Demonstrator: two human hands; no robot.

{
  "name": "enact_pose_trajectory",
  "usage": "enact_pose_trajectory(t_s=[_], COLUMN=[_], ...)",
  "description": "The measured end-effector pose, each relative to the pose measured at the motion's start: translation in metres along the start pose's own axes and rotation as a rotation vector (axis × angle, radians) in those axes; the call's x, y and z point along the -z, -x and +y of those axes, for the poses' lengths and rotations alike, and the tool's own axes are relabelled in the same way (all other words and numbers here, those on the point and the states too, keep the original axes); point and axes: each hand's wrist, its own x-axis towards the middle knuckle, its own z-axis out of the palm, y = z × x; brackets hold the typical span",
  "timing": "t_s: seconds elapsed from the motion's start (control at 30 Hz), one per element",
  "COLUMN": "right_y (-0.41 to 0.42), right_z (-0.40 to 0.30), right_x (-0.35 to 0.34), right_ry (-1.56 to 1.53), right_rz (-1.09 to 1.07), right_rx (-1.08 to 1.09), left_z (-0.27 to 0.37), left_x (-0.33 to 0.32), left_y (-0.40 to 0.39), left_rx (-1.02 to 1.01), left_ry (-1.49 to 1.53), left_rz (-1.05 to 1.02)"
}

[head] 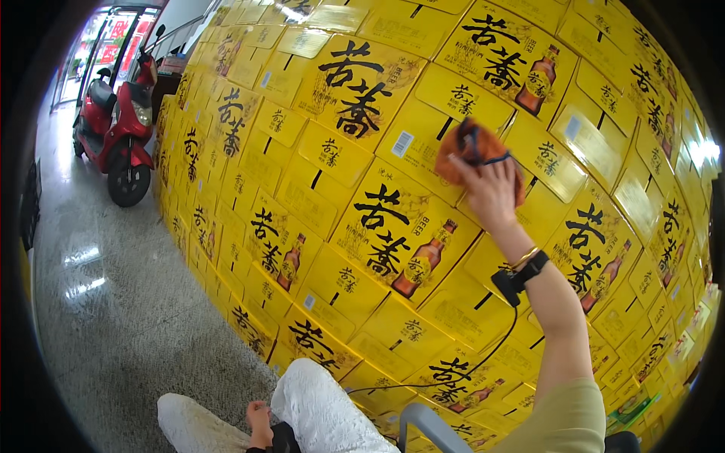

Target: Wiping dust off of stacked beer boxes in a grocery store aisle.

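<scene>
My right hand (pixel 491 189) is raised and holds an orange cloth (pixel 480 148) with dark trim against a wall of stacked yellow beer cartons (pixel 354 93). Its fingers spread over the bunched cloth. The cartons bear large black characters and printed brown bottles. On the right wrist are a gold bangle (pixel 524 257) and a black strap with a small device (pixel 507 287). Low in the picture, my left hand (pixel 259 422) is between my knees, near the white trousers (pixel 323 410). It is small and partly hidden, so its grip is unclear.
A red electric scooter (pixel 116 124) stands by the cartons at left, near a glass door (pixel 113 42). Shiny grey floor (pixel 119 317) runs alongside. A thin black cable (pixel 498 345) hangs from the wrist device. A grey chair armrest (pixel 433 424) is beside me.
</scene>
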Motion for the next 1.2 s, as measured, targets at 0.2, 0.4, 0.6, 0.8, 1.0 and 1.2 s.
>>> enact_pose_trajectory(t_s=[0.2,0.4,0.6,0.8,1.0,1.2], right_y=[0.001,0.017,-0.019,-0.08,-0.137,-0.137], right_z=[0.062,0.09,0.073,0.042,0.02,-0.041], right_x=[0.027,0.001,-0.016,-0.057,-0.086,-0.103], right_ry=[0.27,0.256,0.154,0.093,-0.024,-0.097], right_rz=[0.068,0.13,0.086,0.045,-0.038,-0.183], right_rx=[-0.312,-0.482,-0.387,-0.312,-0.234,-0.081], left_z=[0.009,-0.013,-0.032,-0.028,-0.023,0.018], left_x=[-0.006,-0.013,-0.019,-0.016,-0.005,-0.015], left_y=[0.0,-0.024,-0.043,-0.04,-0.025,0.005], left_rx=[0.088,0.195,0.204,0.231,0.143,0.192], left_ry=[0.041,-0.149,-0.246,-0.177,-0.095,-0.044], left_rz=[0.082,0.101,0.101,0.166,0.119,0.154])
